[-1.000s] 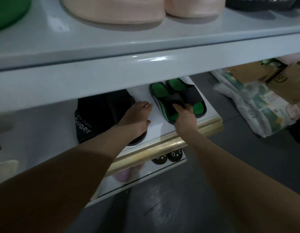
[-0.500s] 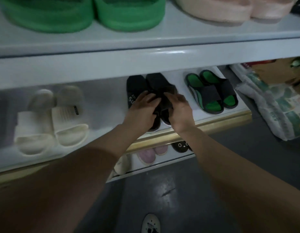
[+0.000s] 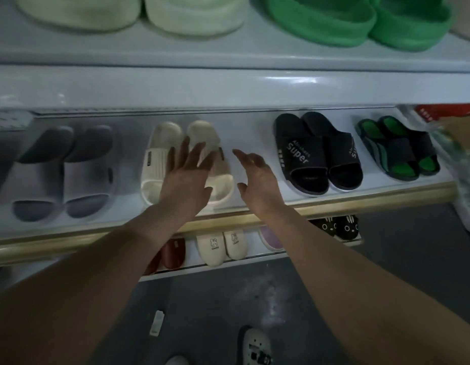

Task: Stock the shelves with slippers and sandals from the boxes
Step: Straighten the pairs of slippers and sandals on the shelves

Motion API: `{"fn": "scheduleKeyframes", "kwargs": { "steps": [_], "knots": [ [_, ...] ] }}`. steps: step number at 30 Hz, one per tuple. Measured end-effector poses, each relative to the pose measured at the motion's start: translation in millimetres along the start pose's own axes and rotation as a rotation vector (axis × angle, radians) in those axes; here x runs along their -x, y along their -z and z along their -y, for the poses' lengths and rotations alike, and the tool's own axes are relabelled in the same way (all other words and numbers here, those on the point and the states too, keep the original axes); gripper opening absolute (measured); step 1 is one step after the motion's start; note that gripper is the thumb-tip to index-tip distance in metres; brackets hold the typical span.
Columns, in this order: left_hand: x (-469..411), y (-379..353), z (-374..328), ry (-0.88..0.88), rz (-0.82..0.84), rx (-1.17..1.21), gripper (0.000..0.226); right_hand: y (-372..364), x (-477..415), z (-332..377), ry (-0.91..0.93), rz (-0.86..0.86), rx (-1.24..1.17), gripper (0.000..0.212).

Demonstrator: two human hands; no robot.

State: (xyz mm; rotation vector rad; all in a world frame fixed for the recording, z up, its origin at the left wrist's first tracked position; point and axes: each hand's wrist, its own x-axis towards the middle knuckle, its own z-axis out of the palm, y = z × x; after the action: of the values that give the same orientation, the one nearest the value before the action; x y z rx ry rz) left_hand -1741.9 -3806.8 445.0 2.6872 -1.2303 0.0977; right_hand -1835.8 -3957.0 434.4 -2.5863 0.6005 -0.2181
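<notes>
Both hands splayed empty — left hand (image 3: pixel 185 177) over cream slippers (image 3: pixel 160 164), right hand (image 3: pixel 257 180) above bare shelf (image 3: pixel 255 138).

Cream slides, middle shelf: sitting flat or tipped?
Flat. Both cream slides rest soles-down, side by side on the middle shelf; left hand hovers open over them.

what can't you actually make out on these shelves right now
- Right cream slipper, head view: the left hand covers much of it.
- Purple slipper on the lower shelf: the right forearm hides most of it.
- Pale green pair and bright green pair on the top shelf: cut off by the upper edge.
- Small print above "Super" on the black slides: too small to read.
- Bags at the right: blurred and cut off.
</notes>
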Motion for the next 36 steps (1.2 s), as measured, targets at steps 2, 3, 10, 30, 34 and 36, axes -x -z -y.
{"fn": "scheduleKeyframes", "kwargs": {
  "steps": [2, 3, 10, 30, 34, 36],
  "knots": [
    [9, 1, 23, 0.091, 0.028, -0.048, 0.092, -11, -7, 16, -0.007, 0.024, 0.012, 0.087],
    [12, 0, 33, 0.142, 0.049, -0.035, 0.095, -16, -10, 23, -0.004, 0.031, 0.025, 0.090],
    [16, -16, 86, 0.218, 0.093, 0.243, 0.097, -31, -31, 47, 0.031, 0.041, 0.131, 0.091],
    [-20, -20, 46, 0.176, 0.113, 0.191, 0.091, 9, -41, 15, -0.134, 0.131, 0.330, 0.081],
    [-18, -17, 41, 0.183, 0.124, 0.179, 0.091, 9, -39, 14, -0.134, 0.123, 0.345, 0.081],
    [-15, -15, 40, 0.189, 0.137, 0.193, 0.094, 8, -39, 15, -0.136, 0.142, 0.349, 0.081]
  ]
}}
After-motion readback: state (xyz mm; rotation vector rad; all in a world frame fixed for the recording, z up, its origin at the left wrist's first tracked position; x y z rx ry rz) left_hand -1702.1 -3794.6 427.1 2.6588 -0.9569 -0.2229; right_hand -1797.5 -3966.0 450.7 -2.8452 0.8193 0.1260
